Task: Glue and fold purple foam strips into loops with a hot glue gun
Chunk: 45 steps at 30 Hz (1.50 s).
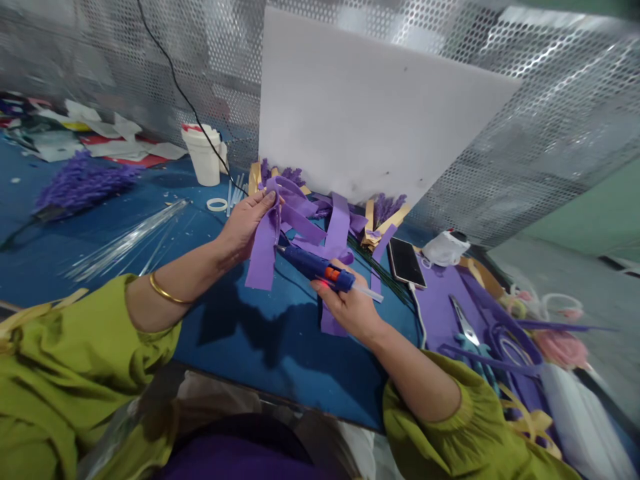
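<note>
My left hand (249, 219) pinches a purple ribbon (263, 260) whose loops spread to the right and whose tail hangs below my fingers. In my right hand (353, 310) is a blue hot glue gun (310, 264) with a clear glue stick poking out of its back end. The gun's dark nozzle points up and left, close beside the hanging ribbon; whether it touches cannot be made out. More purple ribbon strips (337, 223) lie behind the gun, over green stems (380, 270).
Lavender bunches (83, 183) lie left. A white cup (203, 153) stands behind, near a tape roll (217, 204) and clear sticks (135, 240). To the right are a phone (406, 261) with a cable, scissors (465, 323) and a pink flower (563, 348). A white board (370, 107) leans behind.
</note>
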### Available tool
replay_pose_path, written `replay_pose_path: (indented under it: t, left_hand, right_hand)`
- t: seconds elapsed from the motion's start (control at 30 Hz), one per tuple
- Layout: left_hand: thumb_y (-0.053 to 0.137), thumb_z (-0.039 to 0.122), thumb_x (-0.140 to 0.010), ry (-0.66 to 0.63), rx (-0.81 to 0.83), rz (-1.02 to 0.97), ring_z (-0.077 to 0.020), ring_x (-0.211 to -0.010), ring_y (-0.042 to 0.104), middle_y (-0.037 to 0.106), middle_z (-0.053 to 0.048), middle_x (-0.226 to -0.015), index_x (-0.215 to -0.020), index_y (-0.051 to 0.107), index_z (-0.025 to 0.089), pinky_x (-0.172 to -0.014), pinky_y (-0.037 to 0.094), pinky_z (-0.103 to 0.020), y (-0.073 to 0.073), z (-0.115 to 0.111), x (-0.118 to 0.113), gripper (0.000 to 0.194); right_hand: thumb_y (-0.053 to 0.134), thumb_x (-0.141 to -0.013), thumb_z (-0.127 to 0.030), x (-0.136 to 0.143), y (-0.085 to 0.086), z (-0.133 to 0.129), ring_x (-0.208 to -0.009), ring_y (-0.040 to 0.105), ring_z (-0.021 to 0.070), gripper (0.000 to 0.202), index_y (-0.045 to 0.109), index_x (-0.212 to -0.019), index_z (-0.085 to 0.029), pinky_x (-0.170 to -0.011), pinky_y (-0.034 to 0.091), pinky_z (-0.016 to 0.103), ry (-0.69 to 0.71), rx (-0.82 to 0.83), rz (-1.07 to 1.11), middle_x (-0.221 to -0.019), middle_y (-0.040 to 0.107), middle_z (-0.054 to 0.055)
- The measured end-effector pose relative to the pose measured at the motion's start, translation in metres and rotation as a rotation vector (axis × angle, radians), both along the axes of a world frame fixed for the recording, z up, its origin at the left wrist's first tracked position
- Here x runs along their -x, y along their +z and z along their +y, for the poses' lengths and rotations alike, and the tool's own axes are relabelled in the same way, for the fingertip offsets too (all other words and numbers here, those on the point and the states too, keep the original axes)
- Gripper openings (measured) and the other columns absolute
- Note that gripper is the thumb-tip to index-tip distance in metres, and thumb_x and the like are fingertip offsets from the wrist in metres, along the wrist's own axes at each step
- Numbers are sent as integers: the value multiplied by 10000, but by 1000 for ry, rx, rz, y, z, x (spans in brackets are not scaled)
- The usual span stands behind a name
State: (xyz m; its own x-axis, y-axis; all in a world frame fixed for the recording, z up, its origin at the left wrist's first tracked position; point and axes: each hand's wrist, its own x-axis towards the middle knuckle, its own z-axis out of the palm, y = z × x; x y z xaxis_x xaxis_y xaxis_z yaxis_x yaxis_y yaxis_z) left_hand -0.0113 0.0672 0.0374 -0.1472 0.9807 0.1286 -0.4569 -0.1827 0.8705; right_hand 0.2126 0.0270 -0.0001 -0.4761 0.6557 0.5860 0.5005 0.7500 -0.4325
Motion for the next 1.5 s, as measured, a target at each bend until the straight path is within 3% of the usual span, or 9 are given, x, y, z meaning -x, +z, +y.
replay_pose_path:
  t: [0.4, 0.6, 0.7, 0.83, 0.93, 1.2, 1.33, 1.43, 1.5]
  left_hand:
    - [663, 232, -925, 17, -28, -103, -69, -481, 521, 597, 15, -624, -775, 668, 150, -469, 429, -163, -4, 8, 4, 171]
    - [608, 261, -957, -96, 30, -152, -75, -470, 533, 589, 16, -650, -793, 646, 161, -424, 418, -174, 1, 13, 11, 196]
    - [609, 243, -957, -68, 20, -143, -62, -441, 507, 584, 21, -628, -794, 636, 151, -418, 416, -163, 2, 14, 12, 189]
    - [624, 195, -944, 12, -34, -144, -59, -489, 549, 629, 17, -643, -818, 671, 139, -490, 459, -149, 0, 10, 7, 146]
    - [719, 198, -878, 53, -57, -122, -64, -531, 588, 675, 13, -690, -832, 694, 144, -536, 478, -151, -2, 7, 3, 75]
    - [802, 153, -763, 5, -28, -90, -79, -572, 623, 722, 5, -737, -862, 739, 154, -543, 504, -167, -6, 1, -2, 118]
    - [804, 144, -750, 11, 6, -69, -69, -514, 595, 690, 22, -666, -848, 730, 158, -452, 441, -152, -2, -5, -5, 124]
    - [794, 123, -754, 19, 30, -96, -84, -532, 629, 697, 21, -673, -836, 701, 160, -450, 450, -156, 2, -8, -7, 130]
    - [786, 118, -762, 18, 29, -119, -94, -558, 651, 702, 21, -677, -835, 685, 163, -476, 476, -162, 3, -9, -8, 132]
  right_hand:
    - [527, -961, -477, 1, 3, -1, -549, 404, 137, 369, 385, -714, -242, -530, 305, 272, -8, 1, -40, -618, 440, -35]
    - [549, -954, -448, 0, 0, 0, -574, 461, 150, 284, 457, -790, -236, -553, 324, 272, -24, 50, -44, -671, 525, -22]
    - [567, -945, -430, -1, 0, 1, -625, 519, 170, 225, 500, -865, -231, -588, 372, 280, -28, 50, -60, -735, 576, -1]
    - [555, -918, -301, -2, -2, 2, -803, 588, 227, 188, 518, -1066, -192, -710, 462, 332, 119, -22, -228, -955, 629, 88]
    - [500, -838, -125, 1, -5, 3, -987, 583, 283, 333, 505, -1171, -136, -841, 483, 404, 220, -66, -418, -1094, 612, 164]
    - [536, -641, -15, -6, 0, 10, -1101, 574, 296, 528, 582, -1158, -117, -988, 471, 469, 293, 34, -579, -1168, 621, 174]
    - [495, -691, 0, -12, 7, 11, -1046, 636, 270, 409, 626, -1039, -168, -944, 516, 437, 253, 65, -394, -1069, 678, 131]
    - [518, -817, -92, -9, 8, 8, -905, 689, 223, 271, 585, -1054, -206, -842, 555, 392, 32, 167, 35, -1011, 709, 85]
    - [569, -845, -159, -3, 7, 6, -816, 707, 201, 350, 518, -1186, -218, -773, 575, 375, -34, 280, 319, -991, 720, 66]
